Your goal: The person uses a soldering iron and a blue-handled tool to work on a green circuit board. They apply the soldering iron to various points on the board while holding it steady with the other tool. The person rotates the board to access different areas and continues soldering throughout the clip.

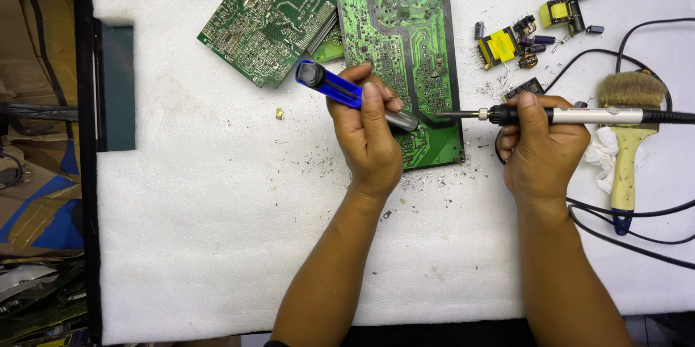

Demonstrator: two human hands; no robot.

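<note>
My left hand (368, 128) grips a blue desoldering pump (331, 83), whose grey nozzle end rests on a green circuit board (399, 35) lying solder side up. My right hand (541, 145) holds a soldering iron (572, 115) by its pale handle. The iron lies almost level, and its thin tip touches the board's right side, close to the pump's nozzle. Both hands rest on the white foam mat (217, 245).
Two more green boards (268, 14) overlap at the back left. Pulled components with yellow transformers (499, 46) lie at the back right. A paintbrush (628, 137), black cables (637, 242) and solder crumbs lie on the mat. Cardboard sits past the mat's left edge.
</note>
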